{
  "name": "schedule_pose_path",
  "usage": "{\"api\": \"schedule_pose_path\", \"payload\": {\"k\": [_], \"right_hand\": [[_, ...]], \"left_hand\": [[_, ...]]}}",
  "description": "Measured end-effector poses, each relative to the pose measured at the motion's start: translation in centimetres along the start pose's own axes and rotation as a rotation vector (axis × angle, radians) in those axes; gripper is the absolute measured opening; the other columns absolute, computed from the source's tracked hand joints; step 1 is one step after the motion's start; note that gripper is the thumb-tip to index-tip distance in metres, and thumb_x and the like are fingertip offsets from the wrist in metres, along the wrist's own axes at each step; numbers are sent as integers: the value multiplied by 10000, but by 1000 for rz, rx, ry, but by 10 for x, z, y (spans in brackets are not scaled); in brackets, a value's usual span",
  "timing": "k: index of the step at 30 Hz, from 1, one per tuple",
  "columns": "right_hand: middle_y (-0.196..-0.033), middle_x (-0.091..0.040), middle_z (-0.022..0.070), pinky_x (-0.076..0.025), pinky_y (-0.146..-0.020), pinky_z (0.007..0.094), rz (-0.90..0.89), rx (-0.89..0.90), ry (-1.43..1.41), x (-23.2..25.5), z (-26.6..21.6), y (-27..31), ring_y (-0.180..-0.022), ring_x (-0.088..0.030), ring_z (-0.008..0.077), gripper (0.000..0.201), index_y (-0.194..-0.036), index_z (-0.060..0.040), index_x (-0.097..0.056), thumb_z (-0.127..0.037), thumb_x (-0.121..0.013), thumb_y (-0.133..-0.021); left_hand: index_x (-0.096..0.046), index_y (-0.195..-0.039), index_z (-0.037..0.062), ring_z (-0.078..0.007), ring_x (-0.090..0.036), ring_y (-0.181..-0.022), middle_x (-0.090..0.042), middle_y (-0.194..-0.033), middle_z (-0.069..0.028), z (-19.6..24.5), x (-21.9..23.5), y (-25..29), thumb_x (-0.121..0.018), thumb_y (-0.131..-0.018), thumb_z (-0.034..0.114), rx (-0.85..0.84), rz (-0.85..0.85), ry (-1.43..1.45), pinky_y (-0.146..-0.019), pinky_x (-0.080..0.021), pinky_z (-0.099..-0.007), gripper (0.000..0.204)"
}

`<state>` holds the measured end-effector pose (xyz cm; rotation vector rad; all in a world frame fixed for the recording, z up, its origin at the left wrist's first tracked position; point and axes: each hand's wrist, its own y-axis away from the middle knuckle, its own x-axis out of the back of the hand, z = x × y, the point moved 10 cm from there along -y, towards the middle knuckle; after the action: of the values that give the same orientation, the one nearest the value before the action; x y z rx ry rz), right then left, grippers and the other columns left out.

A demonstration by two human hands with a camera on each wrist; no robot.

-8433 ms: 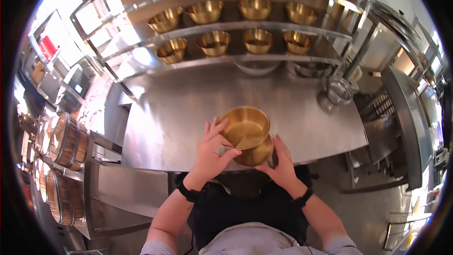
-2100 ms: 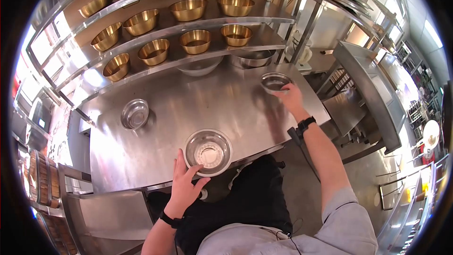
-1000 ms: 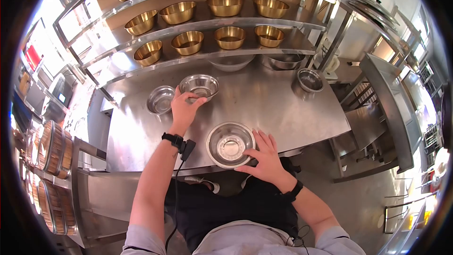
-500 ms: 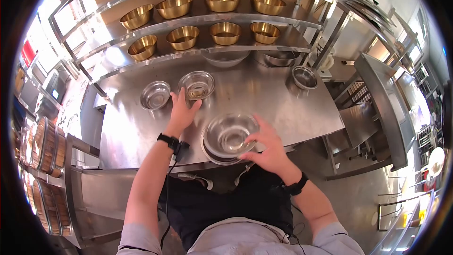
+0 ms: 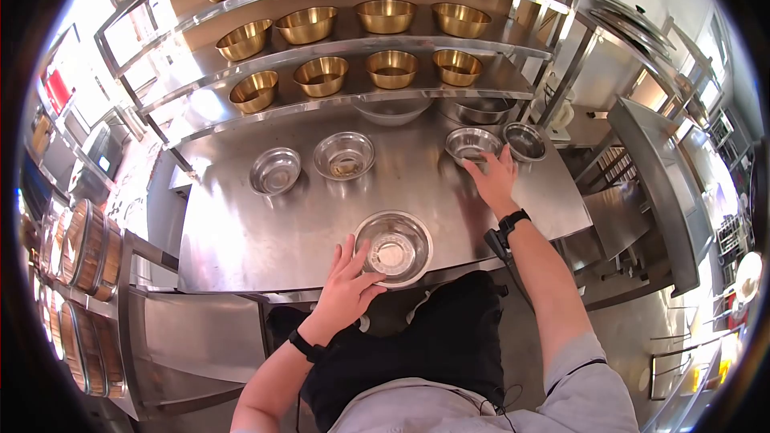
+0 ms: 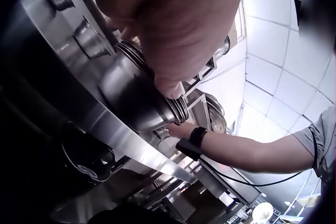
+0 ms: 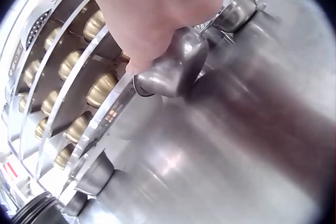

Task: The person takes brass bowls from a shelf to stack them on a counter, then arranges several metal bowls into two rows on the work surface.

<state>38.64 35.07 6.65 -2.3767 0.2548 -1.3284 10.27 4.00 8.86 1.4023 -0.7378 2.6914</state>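
A nested stack of steel bowls point(image 5: 411, 228) stands at the table's front edge; the left wrist view shows several stacked rims. My left hand point(image 5: 346, 293) rests at the stack's left side, fingers extended over the rim and thumb point(image 6: 169, 88) at the edge. At the back right, my right hand point(image 5: 495, 180) pinches the rim of a single steel bowl point(image 5: 472, 143), low over the table, close beside another steel bowl point(image 5: 525, 143). Two more bowls sit at the back left: a steel bowl point(image 5: 275, 171) and a second steel bowl point(image 5: 344, 155).
Rows of gold bowls point(image 5: 391, 68) fill the shelves behind the steel table point(image 5: 241, 248). A large bowl point(image 5: 393, 110) and a steel basin point(image 5: 481, 110) sit under the lowest shelf. Wooden buckets point(image 5: 88, 248) stand left; a metal counter point(image 5: 654, 184) is at right.
Earlier I held gold bowls. Since then, my left hand has set a steel bowl at back left and returned to the stack; my right has carried the stack's top bowl to the back right.
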Motion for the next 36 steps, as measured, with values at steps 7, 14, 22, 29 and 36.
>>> {"api": "schedule_pose_path", "payload": {"k": [7, 14, 22, 29, 36], "right_hand": [[-1685, -201, 354, -179, -1241, 641, 104, 39, -4, 0, -20, 28, -1569, -213, 490, 762, -1553, -95, -473, -529, -685, -964], [-1668, -232, 358, -200, -1238, 628, -44, 132, -198, 10, -51, 136, -1517, -286, 526, 676, -1535, -50, -470, -410, -662, -996], [-1625, -297, 374, -254, -1230, 606, -78, 333, -88, 14, -88, 156, -1490, -336, 522, 619, -1462, 8, -506, -382, -639, -1000], [-1616, -320, 366, -266, -1225, 599, -60, 303, -79, 15, -83, 157, -1488, -344, 515, 639, -1452, 17, -511, -407, -636, -991], [-1583, -371, 352, -292, -1212, 593, -51, 282, -148, 20, -84, 156, -1448, -388, 512, 639, -1432, 20, -521, -388, -670, -964]], "left_hand": [[-805, -994, 98, -485, -308, -1549, -552, -1553, -171, 0, 15, -14, -883, -802, 236, 97, -39, 122, -1251, -240, -659, 248], [-777, -927, 35, -450, -494, -1449, -601, -1473, -252, 13, 54, -43, -828, -750, -49, 23, 206, 317, -1229, -381, -523, 202], [-763, -928, 18, -392, -616, -1315, -652, -1410, -211, -24, 41, -183, -815, -834, 131, 18, 190, 204, -1211, -390, -540, 156], [-765, -920, 22, -433, -624, -1243, -671, -1349, -239, -71, -37, -255, -809, -854, 218, -51, 29, -53, -1195, -378, -546, 211], [-758, -1021, 7, -402, -651, -1143, -716, -1123, -198, -98, -71, -259, -809, -839, 247, 28, -255, -89, -1212, -335, -585, 305]]}}
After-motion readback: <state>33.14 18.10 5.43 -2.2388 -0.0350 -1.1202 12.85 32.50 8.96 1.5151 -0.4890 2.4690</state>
